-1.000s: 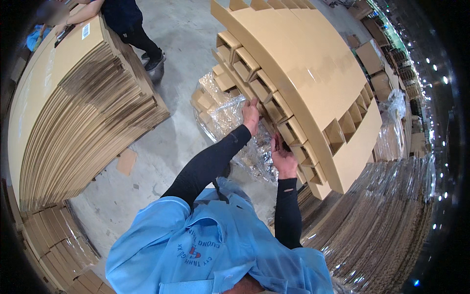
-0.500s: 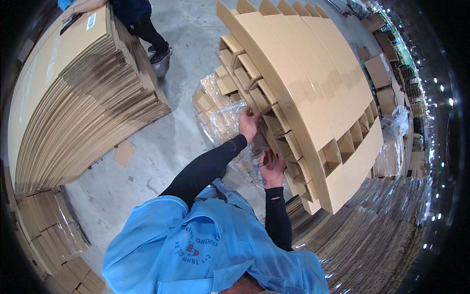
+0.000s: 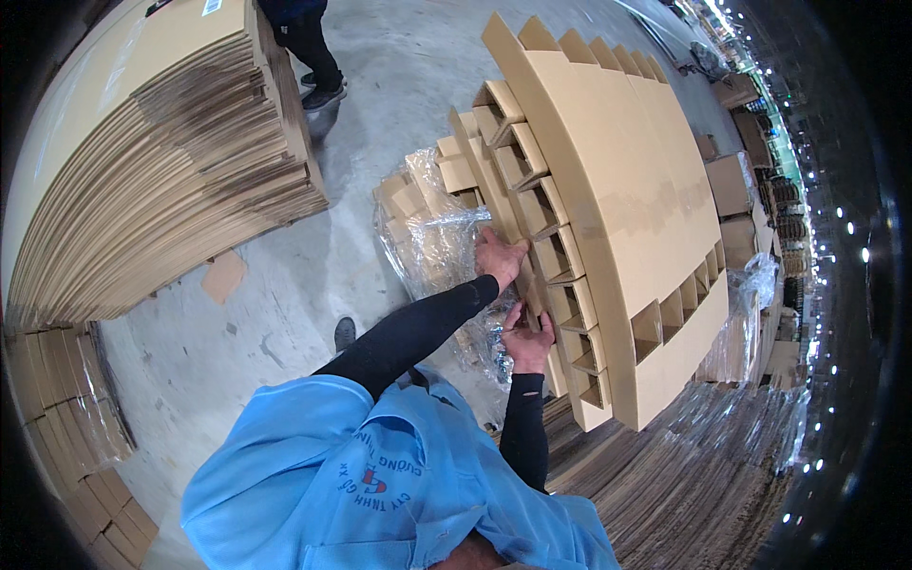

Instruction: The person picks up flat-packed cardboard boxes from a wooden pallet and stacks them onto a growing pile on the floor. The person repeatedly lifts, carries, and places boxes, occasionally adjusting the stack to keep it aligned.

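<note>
A long, narrow folded cardboard piece lies along the left side of a stack of brown cardboard trays. My left hand is closed over this piece partway along, fingers toward the stack. At its near end my right hand is closed around it, palm up, thumb on the left and fingers on the right. Shorter U-shaped cardboard pieces stick out between the long piece and the tall top tray. What lies under the stack is hidden.
Clear plastic wrap covers cardboard pieces left of my hands. A high pile of flat cardboard sheets stands at left, a person's legs behind it. More stacked cardboard lies at lower right. A loose cardboard scrap lies on the floor.
My hands have closed on the long cardboard piece, which now shows further out from the stack's left side. The view has shifted, and my shoe shows on the floor.
</note>
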Available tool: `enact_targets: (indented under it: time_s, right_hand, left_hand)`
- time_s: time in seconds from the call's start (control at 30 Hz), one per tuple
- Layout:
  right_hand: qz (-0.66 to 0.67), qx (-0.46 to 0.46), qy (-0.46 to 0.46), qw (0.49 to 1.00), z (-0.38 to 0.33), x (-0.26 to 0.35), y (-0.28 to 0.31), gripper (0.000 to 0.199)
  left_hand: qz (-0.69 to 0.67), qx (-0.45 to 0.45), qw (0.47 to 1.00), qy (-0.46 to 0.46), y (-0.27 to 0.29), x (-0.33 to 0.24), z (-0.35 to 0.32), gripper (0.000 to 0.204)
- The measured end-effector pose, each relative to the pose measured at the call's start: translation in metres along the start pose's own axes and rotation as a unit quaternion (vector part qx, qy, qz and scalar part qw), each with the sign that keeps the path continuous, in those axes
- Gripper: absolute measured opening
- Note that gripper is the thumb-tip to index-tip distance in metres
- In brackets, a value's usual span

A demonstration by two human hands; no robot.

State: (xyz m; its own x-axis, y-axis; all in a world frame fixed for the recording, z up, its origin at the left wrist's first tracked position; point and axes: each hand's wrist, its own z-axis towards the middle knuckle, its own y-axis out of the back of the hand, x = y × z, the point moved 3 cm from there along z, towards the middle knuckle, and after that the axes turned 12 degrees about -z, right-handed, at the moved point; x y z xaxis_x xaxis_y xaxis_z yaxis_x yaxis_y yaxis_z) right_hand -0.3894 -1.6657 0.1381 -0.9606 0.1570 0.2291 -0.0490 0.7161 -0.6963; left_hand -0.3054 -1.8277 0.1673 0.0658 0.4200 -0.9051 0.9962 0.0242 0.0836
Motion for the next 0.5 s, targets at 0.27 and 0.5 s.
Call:
enact_targets:
  time_s: [0.27, 0.5]
  right_hand:
    - [-0.017, -0.003, -0.027, 0.999, -0.02, -0.004, -0.013, 0.032]
    - [-0.059, 0.027, -0.013, 0.998, -0.039, -0.006, 0.007, 0.027]
  left_hand:
    - [-0.063, 0.059, 0.996, -0.009, -0.004, 0.015, 0.012, 0.063]
    - [-0.146, 0.063, 0.984, -0.083, -0.022, 0.05, 0.026, 0.052]
